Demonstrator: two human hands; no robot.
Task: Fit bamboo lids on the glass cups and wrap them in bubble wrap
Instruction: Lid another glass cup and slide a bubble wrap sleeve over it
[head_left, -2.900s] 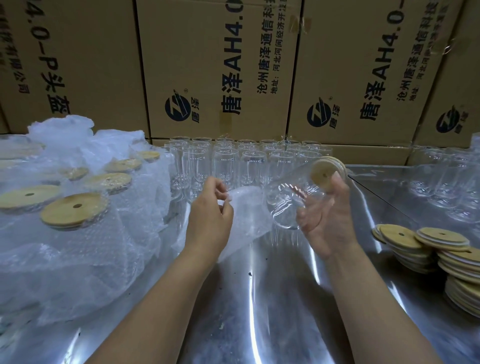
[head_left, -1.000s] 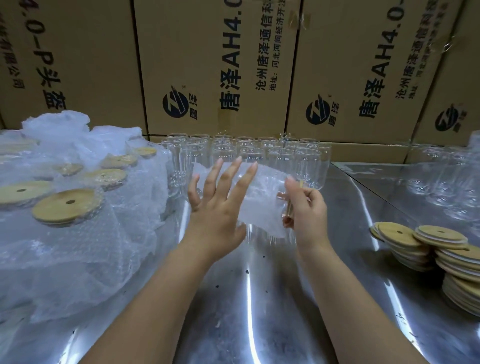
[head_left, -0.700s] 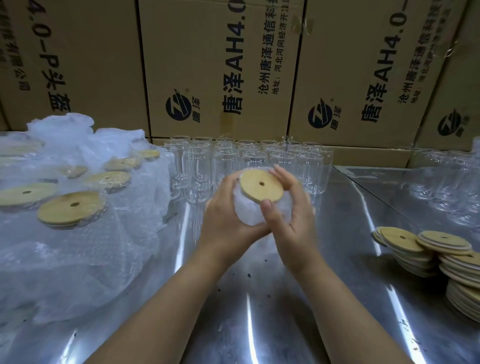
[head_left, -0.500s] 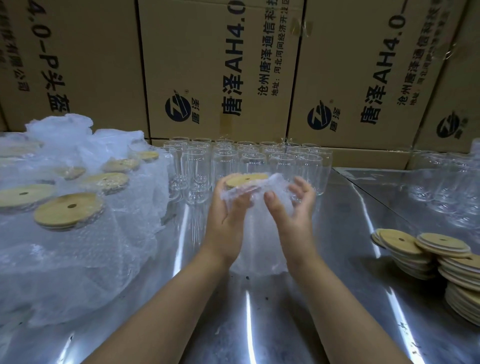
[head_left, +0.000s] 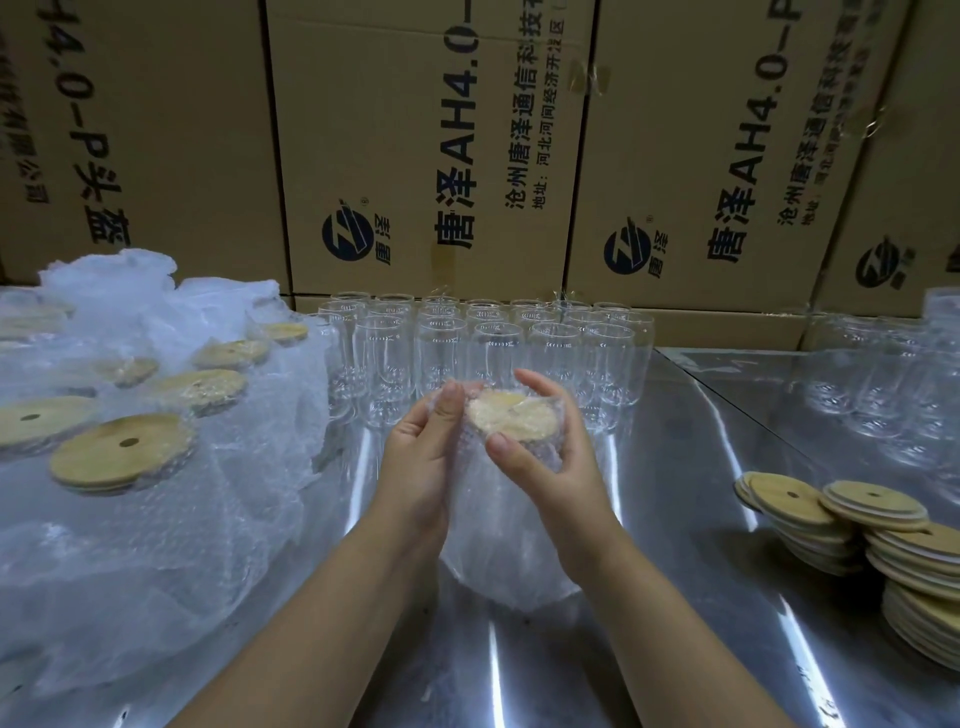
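A glass cup wrapped in bubble wrap (head_left: 506, 545) stands upright on the steel table, its bamboo lid (head_left: 511, 415) now under a fold of wrap. My left hand (head_left: 423, 452) grips the wrapped cup's left side, fingers up by the lid's edge. On the other side, my right hand (head_left: 550, 457) curls round the top, thumb pressing the wrap at the lid's near rim. Several bare glass cups (head_left: 493, 348) stand in rows just behind.
Wrapped, lidded cups (head_left: 119, 452) crowd the left under loose bubble wrap (head_left: 130, 561). Stacks of bamboo lids (head_left: 878, 540) lie at the right, more glass cups (head_left: 893, 384) at the far right. Cardboard boxes (head_left: 426, 145) wall the back. Bare steel table (head_left: 675, 519) lies between.
The sheet was rolled round the lidded cup, the cup was stood upright on the table, and the wrap's top edge has been folded over the lid, which showed bare a moment ago.
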